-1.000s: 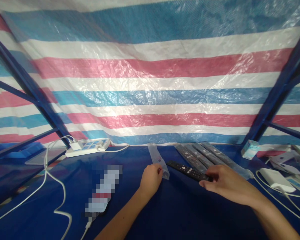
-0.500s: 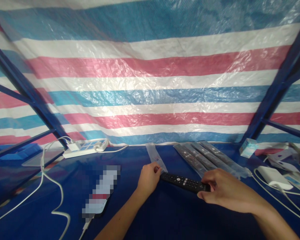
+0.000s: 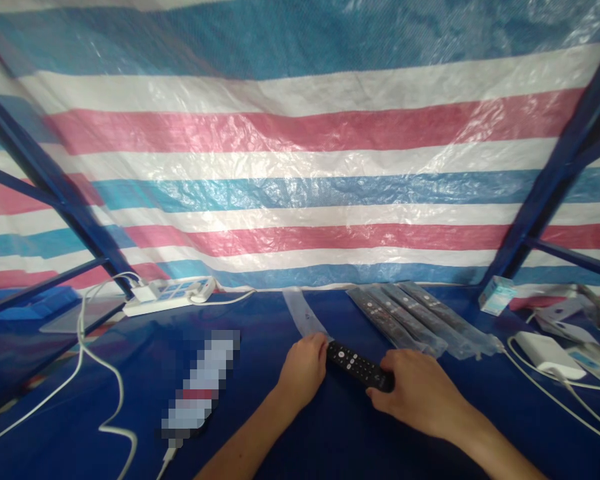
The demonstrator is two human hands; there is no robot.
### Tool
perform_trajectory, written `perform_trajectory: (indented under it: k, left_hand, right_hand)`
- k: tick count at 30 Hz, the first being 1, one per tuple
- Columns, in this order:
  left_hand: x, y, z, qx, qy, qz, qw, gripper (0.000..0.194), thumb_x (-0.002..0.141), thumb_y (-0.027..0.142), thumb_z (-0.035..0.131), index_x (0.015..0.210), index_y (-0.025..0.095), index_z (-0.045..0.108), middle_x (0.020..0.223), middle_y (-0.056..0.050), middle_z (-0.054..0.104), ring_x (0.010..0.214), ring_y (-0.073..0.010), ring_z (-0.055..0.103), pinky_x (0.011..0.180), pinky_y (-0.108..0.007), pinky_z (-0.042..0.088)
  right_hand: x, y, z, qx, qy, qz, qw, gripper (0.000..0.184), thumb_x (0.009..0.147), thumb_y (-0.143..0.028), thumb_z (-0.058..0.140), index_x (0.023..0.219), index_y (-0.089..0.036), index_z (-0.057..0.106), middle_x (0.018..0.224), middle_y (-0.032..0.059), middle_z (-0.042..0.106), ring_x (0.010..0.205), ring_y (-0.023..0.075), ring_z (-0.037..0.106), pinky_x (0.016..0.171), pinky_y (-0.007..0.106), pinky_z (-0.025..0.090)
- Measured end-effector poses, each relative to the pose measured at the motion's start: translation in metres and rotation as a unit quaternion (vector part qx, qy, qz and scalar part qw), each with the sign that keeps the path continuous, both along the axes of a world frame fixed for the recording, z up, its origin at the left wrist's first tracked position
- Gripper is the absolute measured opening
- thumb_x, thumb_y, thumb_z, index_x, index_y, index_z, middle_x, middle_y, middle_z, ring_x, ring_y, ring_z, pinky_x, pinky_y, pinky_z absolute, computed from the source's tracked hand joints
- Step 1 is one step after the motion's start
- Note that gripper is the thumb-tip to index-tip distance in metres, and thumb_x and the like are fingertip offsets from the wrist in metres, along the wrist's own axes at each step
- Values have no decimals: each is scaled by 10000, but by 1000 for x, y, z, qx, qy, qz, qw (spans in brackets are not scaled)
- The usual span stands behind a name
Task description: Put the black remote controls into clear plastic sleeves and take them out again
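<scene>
My right hand (image 3: pixel 414 395) grips the near end of a black remote control (image 3: pixel 355 363), its fingers closed around it. The remote's far tip meets the open mouth of a clear plastic sleeve (image 3: pixel 302 313) that lies on the blue table. My left hand (image 3: pixel 304 368) pinches the near end of that sleeve, fingers closed. The remote points up and left into the sleeve's opening.
Several bagged remotes (image 3: pixel 420 321) lie side by side behind my right hand. A white power strip (image 3: pixel 173 293) with cables sits at the back left, a phone (image 3: pixel 200 387) near left, a small box (image 3: pixel 497 295) and white adapters (image 3: pixel 550 353) at right. Blue frame posts (image 3: pixel 555 180) flank the striped tarp.
My right hand has carried the remote leftward and nearer, bringing its tip to the sleeve's mouth. My left hand stayed at the sleeve's end.
</scene>
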State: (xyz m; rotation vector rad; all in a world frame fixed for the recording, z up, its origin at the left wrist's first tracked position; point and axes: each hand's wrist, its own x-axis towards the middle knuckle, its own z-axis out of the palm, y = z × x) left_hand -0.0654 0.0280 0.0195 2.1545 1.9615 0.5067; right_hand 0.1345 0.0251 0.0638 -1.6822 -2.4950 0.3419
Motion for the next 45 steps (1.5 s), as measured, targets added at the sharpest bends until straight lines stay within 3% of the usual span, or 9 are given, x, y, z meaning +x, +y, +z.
perform_trajectory:
  k: [8, 13, 16, 22, 27, 34, 39, 42, 45]
  left_hand:
    - [18, -11, -8, 4, 16, -66, 998, 257, 938, 131, 338, 894, 164, 589, 896, -57, 652, 827, -188, 620, 736, -282, 438]
    - [15, -12, -8, 6, -47, -46, 998, 244, 939, 152, 359, 860, 178, 589, 872, -38, 651, 813, -174, 616, 743, -276, 436]
    - [12, -11, -7, 16, -82, -55, 995, 232, 931, 154, 376, 839, 178, 588, 855, -32, 649, 793, -166, 607, 747, -277, 431]
    - [11, -14, -5, 34, -109, -64, 991, 236, 923, 161, 367, 790, 185, 561, 811, -28, 635, 764, -163, 595, 727, -276, 426]
    - [11, -15, -6, 16, -69, -67, 995, 225, 920, 139, 357, 825, 184, 556, 846, -39, 639, 787, -173, 600, 727, -281, 434]
    - [26, -29, -7, 21, -92, -149, 984, 223, 935, 145, 345, 857, 187, 549, 889, -35, 640, 825, -158, 600, 769, -266, 452]
    - [35, -38, -3, 19, -108, -138, 984, 208, 938, 166, 374, 884, 190, 573, 910, -25, 654, 842, -150, 611, 782, -253, 451]
    - [30, -43, 2, -6, -85, -113, 990, 173, 930, 253, 438, 875, 197, 592, 861, -11, 662, 766, -147, 621, 708, -246, 443]
    - [23, -52, 1, -30, -23, -122, 992, 248, 920, 339, 455, 797, 190, 611, 797, -23, 665, 694, -158, 624, 630, -253, 419]
  right_hand:
    - [-33, 5, -27, 30, 2, 6, 1000, 279, 794, -382, 565, 784, -143, 708, 813, 115, 705, 791, 259, 674, 678, 311, 422]
    - [-8, 21, -23, -48, 68, 113, 990, 345, 683, -512, 706, 837, -206, 670, 845, 27, 683, 772, 195, 635, 599, 248, 373]
    - [5, 27, -19, -71, 66, 109, 989, 276, 682, -447, 739, 798, -210, 655, 787, -2, 673, 715, 165, 614, 563, 230, 325]
    - [-4, 29, -27, 11, 26, 114, 993, 304, 721, -475, 728, 662, -200, 610, 709, -3, 664, 633, 152, 595, 525, 246, 250]
    - [-13, 26, -36, 83, 12, 143, 986, 310, 835, -459, 624, 679, -192, 601, 711, 5, 656, 638, 153, 596, 565, 263, 307]
    - [-34, 27, -42, 134, -46, 92, 986, 160, 879, -198, 527, 730, -180, 583, 774, 44, 658, 764, 184, 614, 645, 283, 344]
    - [-23, 29, -30, 28, -13, 66, 997, 49, 780, -161, 549, 796, -185, 589, 808, 33, 656, 735, 175, 604, 614, 266, 358]
    - [-2, 31, -20, -58, 70, 111, 990, 159, 722, -207, 613, 880, -208, 598, 874, 11, 655, 755, 158, 596, 652, 248, 409]
    - [1, 33, -18, -35, 143, 101, 984, 190, 798, -179, 517, 959, -213, 612, 911, 18, 658, 783, 148, 609, 723, 258, 443]
